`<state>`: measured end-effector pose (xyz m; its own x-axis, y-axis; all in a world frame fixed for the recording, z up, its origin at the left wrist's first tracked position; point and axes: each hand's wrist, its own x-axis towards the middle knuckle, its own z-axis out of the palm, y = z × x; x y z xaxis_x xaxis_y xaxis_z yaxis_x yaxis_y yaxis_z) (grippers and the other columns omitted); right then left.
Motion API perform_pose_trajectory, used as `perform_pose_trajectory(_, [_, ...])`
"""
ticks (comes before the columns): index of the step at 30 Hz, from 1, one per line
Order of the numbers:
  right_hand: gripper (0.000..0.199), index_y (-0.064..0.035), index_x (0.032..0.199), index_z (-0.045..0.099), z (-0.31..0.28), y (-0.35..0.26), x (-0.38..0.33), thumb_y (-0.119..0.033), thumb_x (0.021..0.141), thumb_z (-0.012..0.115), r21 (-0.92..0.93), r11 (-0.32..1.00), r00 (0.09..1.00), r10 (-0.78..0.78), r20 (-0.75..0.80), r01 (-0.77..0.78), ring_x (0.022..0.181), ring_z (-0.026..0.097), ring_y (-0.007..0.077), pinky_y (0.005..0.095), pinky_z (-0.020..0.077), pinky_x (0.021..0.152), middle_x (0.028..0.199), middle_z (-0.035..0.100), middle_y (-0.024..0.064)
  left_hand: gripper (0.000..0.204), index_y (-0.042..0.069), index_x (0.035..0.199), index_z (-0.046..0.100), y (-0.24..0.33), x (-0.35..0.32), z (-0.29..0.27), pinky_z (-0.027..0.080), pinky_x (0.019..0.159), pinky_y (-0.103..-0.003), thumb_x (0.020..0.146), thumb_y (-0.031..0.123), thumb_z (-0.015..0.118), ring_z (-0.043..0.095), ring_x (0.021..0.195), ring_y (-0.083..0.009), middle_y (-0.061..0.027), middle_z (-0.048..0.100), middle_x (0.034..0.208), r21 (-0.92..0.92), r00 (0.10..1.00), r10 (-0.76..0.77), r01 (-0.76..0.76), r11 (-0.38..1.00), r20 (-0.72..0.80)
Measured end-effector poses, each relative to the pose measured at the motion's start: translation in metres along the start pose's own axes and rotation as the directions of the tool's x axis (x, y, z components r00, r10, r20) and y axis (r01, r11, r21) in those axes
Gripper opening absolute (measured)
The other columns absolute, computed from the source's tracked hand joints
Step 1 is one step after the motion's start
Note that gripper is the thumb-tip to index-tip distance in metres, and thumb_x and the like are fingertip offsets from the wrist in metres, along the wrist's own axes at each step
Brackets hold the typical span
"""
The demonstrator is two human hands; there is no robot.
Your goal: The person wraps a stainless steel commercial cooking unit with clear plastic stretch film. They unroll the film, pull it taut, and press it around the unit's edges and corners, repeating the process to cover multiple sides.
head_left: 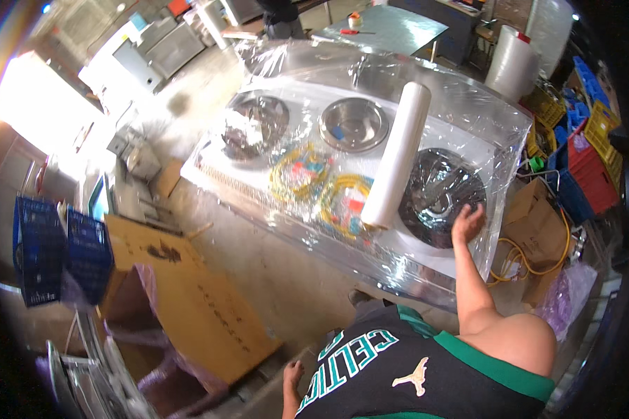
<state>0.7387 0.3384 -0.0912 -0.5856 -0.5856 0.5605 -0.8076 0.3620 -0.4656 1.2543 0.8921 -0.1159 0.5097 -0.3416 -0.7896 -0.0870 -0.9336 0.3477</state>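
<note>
Right hand flat and open on the film over the big steel stove unit, near its right corner. Film roll lying across the top, just left of that hand. Left hand hanging loose and empty below the unit; best to press wrinkles out toward the edge.

Person at the bench: clothing and visible build.

A sleeveless black jersey covers the torso at the lower edge of the view. Its armhole and neckline carry a broad green band with a thin white edge. Pale teal block lettering outlined in white runs across the chest, and below the lettering sits a small white figure emblem. Both arms are bare from shoulder to fingers: no sleeves, gloves, watch or rings can be made out. The right hand is bare; the left hand, left of the jersey, is likewise bare and partly cut off.
</note>
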Motion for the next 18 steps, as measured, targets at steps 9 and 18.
perform_pose_trajectory(9, [0.053,0.0033,0.131,0.054,0.053,-0.201,-0.089,-0.032,0.093,0.067,0.296,0.835,0.879,0.475,0.039,-0.464,0.119,0.057,0.0442,0.0501,0.0451,0.103,0.125,0.061,0.0279,0.034,-0.005,0.104,0.065,0.093,0.223,-0.232,0.053,0.061,-0.034,0.1,0.028,0.06,0.066,0.071,-0.02,-0.0112,0.071,0.085,-0.202,0.982,0.185,-0.176,0.963,0.027])
perform_pose_trajectory(18, [0.06,-0.003,0.126,0.051,-0.01,-0.219,-0.218,-0.052,0.094,0.066,0.24,-0.015,0.149,0.749,0.646,-0.971,0.09,0.065,0.0262,0.0512,0.0524,0.091,0.104,0.065,0.0143,0.034,0.001,0.115,0.068,0.592,0.29,-0.356,0.053,0.086,-0.049,0.098,0.03,0.062,0.067,0.104,-0.0445,-0.0258,0.071,0.108,0.41,0.435,0.855,-0.861,0.302,0.284])
